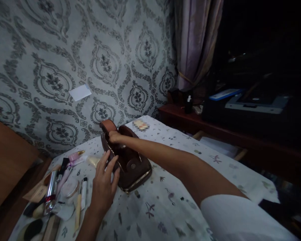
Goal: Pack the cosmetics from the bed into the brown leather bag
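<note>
In the head view, the unzipped brown bag (133,173) lies just below centre on the patterned cloth (163,204). The right hand (114,137) reaches in at its 11 o'clock; its fingers are hidden, so their grip cannot be told. At 8 o'clock, the left hand (104,180) lies against the bag, fingers spread. Cosmetics (69,186) lie farther out at 8 o'clock.
</note>
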`<state>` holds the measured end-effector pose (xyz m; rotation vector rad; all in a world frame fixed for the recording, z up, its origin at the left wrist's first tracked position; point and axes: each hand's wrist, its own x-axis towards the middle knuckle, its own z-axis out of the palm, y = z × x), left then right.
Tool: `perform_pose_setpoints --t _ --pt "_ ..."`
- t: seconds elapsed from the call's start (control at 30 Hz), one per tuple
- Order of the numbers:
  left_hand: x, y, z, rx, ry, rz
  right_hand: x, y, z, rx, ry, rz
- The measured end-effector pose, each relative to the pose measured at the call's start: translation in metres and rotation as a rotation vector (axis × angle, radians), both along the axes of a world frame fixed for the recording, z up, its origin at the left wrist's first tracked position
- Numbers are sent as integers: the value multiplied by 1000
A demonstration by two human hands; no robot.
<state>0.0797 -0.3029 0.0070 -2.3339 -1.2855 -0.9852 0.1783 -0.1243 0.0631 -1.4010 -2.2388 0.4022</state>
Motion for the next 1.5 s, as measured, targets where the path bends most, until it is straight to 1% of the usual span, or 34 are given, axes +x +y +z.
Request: perform_pose_setpoints --t 0.07,0.13,0.2,0.27,0.33,0.4,0.47,0.53,0.6,0.67,0.73,0.8,0.87,1.0,1.07,1.17,1.23,1.3,1.4,1.5 --pt "-1 -1 1 -3 3 6 13 -9 16 -62 -136 61" --pt "-2 -2 1 -12 13 13 31 -21 28 -35 -230 119" --pt "-3 -2 2 -12 20 10 52 -34 34 25 -302 150" --pt "-4 -3 2 -2 22 11 73 -45 33 84 -350 158" --pt "-5 -3 2 11 25 24 90 -52 26 176 -418 174" --pt "-6 -3 1 17 28 38 103 -55 15 268 -419 183" --pt "-7 -4 1 17 35 46 113 -57 2 353 -334 227" --pt "-8 -5 1 14 41 53 119 -61 -10 430 -191 281" --pt "-8 -5 2 11 42 63 124 -68 -21 495 -36 299" --pt "-9 -5 5 13 42 56 126 -77 -29 550 72 303" --pt "-10 -3 9 16 53 21 126 -89 -34 592 115 301" --pt "-10 1 15 12 80 -27 124 -100 -38 615 113 291" --pt "-9 3 19 0 108 -48 121 -109 -42 632 96 279" --pt "-6 4 20 -34 101 -20 112 -123 -51 677 117 225" --pt "-6 0 18 -58 83 -22 107 -129 -55 695 146 212" --pt "-10 -8 9 -88 48 -29 99 -138 -57 719 166 266" --pt "-16 -15 1 -95 10 -20 93 -146 -57 744 168 307" --pt "-25 -22 -10 -116 -20 16 87 -154 -55 776 181 323" --pt "-46 -30 -30 -190 5 148 77 -168 -52 808 222 345" --pt "-71 -37 -51 -245 47 327 64 -184 -51 810 270 429"
